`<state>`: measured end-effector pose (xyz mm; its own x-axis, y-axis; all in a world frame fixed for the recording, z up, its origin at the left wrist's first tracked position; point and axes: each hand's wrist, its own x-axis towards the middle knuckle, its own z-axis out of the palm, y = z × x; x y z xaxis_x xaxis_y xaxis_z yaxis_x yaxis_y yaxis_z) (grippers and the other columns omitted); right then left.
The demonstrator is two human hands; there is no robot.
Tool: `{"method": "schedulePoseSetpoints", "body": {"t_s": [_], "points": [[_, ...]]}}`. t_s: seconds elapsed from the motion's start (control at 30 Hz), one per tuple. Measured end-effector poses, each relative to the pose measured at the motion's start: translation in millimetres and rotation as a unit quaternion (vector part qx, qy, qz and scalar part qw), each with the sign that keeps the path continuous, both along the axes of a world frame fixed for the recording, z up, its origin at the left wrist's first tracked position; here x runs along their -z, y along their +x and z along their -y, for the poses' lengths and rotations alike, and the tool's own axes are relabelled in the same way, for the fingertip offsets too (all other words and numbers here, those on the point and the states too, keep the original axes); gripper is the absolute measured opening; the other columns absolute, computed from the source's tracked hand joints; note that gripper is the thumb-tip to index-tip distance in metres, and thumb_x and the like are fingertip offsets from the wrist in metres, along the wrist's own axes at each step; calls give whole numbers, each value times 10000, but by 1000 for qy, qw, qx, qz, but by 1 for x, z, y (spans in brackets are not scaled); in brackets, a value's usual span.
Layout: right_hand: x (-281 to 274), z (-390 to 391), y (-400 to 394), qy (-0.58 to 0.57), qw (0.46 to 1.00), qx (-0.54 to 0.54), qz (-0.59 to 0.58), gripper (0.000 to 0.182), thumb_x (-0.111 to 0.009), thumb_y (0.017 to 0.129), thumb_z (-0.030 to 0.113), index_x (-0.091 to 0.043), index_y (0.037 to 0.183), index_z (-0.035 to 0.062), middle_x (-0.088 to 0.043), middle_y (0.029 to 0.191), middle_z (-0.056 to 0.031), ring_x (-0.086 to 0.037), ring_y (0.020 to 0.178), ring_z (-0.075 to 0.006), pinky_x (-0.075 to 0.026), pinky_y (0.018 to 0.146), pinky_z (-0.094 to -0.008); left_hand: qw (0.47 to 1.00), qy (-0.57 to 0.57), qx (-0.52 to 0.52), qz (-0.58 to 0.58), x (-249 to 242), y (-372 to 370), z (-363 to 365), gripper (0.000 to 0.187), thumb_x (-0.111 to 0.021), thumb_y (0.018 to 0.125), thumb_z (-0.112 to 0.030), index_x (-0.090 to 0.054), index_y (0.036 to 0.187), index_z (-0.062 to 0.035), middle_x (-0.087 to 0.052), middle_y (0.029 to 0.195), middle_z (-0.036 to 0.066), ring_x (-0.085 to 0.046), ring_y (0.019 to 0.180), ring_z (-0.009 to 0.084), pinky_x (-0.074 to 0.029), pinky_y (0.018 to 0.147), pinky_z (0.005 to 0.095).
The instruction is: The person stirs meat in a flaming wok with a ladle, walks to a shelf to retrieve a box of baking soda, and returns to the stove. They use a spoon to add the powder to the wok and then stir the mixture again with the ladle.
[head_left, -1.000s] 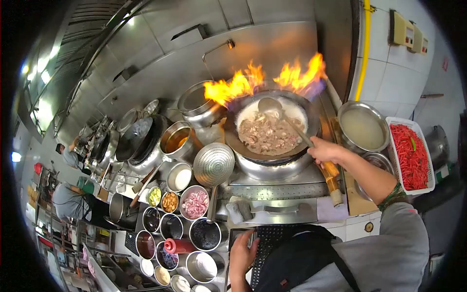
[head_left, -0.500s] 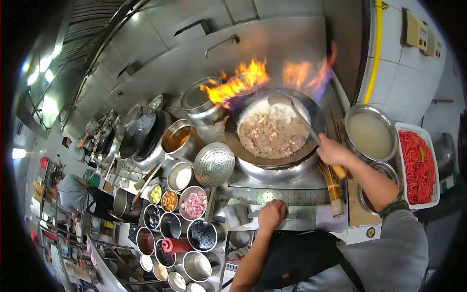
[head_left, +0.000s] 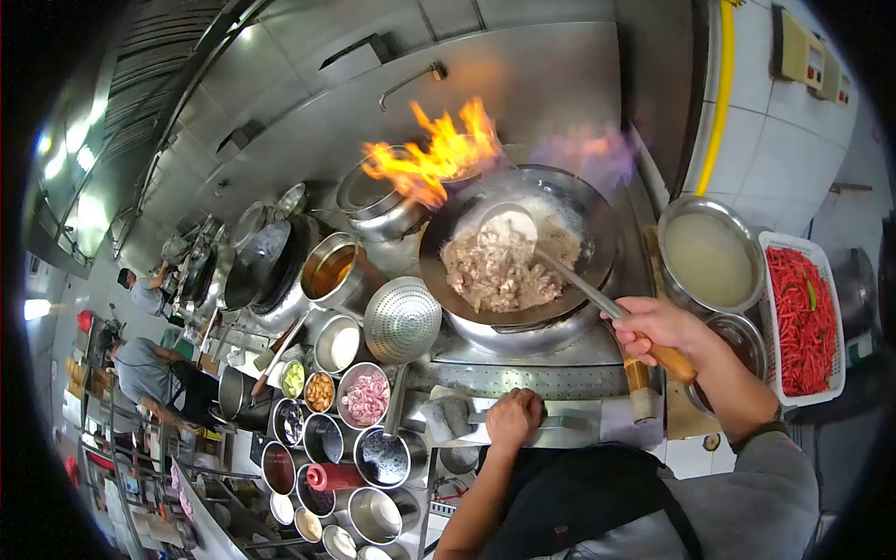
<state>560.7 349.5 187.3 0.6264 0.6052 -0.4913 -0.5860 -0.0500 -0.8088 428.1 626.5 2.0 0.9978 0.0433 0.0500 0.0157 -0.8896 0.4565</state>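
My right hand is closed round the handle of a long metal ladle. The ladle's bowl rests among pale chopped meat in a large dark wok. Tall orange flames rise behind the wok's back left edge. My left hand is curled on the stove's front edge, over a metal bar beside a grey folded cloth; its palm is hidden.
Left of the wok lie a perforated strainer, a pot of orange liquid and several ingredient bowls. On the right are a basin of cloudy liquid and a basket of red chillies. A co-worker stands far left.
My right hand has moved down and toward me; the ladle's bowl has gone from the wok's back edge into the meat. The flames have changed shape. My left hand stays in place.
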Motion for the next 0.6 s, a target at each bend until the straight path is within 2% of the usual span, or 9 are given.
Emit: {"method": "schedulePoseSetpoints", "body": {"t_s": [0.13, 0.23, 0.33, 0.43, 0.53, 0.6], "points": [[-25, 10, -8, -158, 978, -56, 122, 409, -550, 1023, 125, -441, 1410, 50, -506, 732, 20, -480, 529, -66, -428, 443, -266, 1000, 1, -1, 31, 2, 1, 1, 198, -640, 908, -324, -715, 889, -141, -707, 883, 141, -685, 805, 380, -538, 706, 504], [-42, 16, -14, -233, 953, -79, 177, 496, -551, 1027, 118, -373, 1485, 55, -506, 724, 13, -485, 530, -79, -432, 460, -271, 999, 4, 2, 49, 8, 1, -2, 198, -651, 896, -330, -720, 898, -144, -705, 877, 130, -684, 811, 368, -541, 704, 496], [-41, 30, -20, -248, 940, -68, 225, 554, -613, 1002, 167, -384, 1497, 69, -562, 760, -16, -521, 558, -99, -455, 514, -292, 998, 51, -13, 33, 2, 0, 2, 201, -663, 885, -337, -732, 878, -149, -709, 888, 116, -686, 827, 350, -543, 707, 486], [-56, 44, -30, -280, 917, -102, 265, 627, -631, 982, 147, -348, 1536, 66, -616, 839, -55, -579, 640, -140, -491, 595, -319, 998, 50, -25, 34, 8, -1, 2, 209, -668, 878, -347, -743, 862, -152, -710, 899, 107, -686, 833, 341, -544, 709, 482], [-72, 53, -39, -306, 871, -147, 354, 661, -634, 965, 127, -339, 1555, 88, -651, 934, -105, -625, 745, -186, -518, 700, -350, 998, 53, -30, 14, 7, -1, 3, 195, -670, 874, -336, -749, 863, -158, -711, 899, 104, -688, 831, 334, -545, 702, 475], [-70, 55, -43, -303, 870, -166, 352, 662, -633, 958, 117, -347, 1555, 101, -655, 972, -119, -631, 786, -207, -519, 750, -357, 998, 43, -34, 28, 9, 0, 3, 184, -673, 872, -326, -753, 872, -161, -713, 903, 100, -692, 839, 329, -549, 702, 467]]}}
